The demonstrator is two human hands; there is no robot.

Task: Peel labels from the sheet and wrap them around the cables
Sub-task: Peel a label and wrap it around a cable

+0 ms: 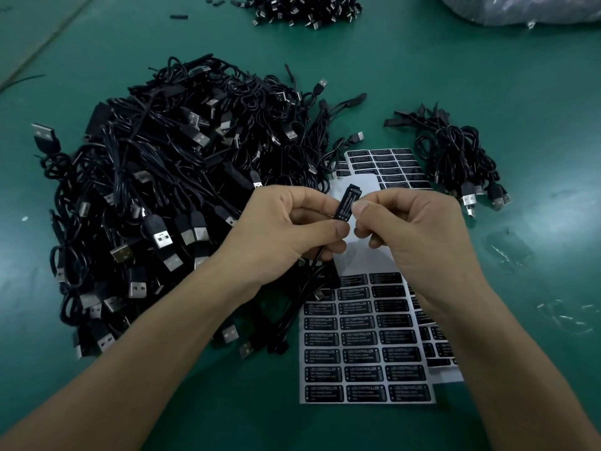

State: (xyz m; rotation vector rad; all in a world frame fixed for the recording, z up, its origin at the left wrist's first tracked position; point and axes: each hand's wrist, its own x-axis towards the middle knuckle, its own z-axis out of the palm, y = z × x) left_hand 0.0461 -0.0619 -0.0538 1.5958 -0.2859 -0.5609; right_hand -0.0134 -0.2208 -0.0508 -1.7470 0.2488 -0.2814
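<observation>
- The left hand (286,222) pinched a cable (312,271) by its black block, held just above the bare upper part of the sheet (374,258).
- The right hand (413,229), fingers curled, pinched the label (346,203) against that block.
- The cable hung down past the sheet's left edge.
- A big pile (169,190) lay left of the sheet, and a small bundle (455,157) beyond its far right corner.

Left hand (286,222) and right hand (413,229) pinching labelled controller (345,203), label sheet (367,353) beneath
</observation>
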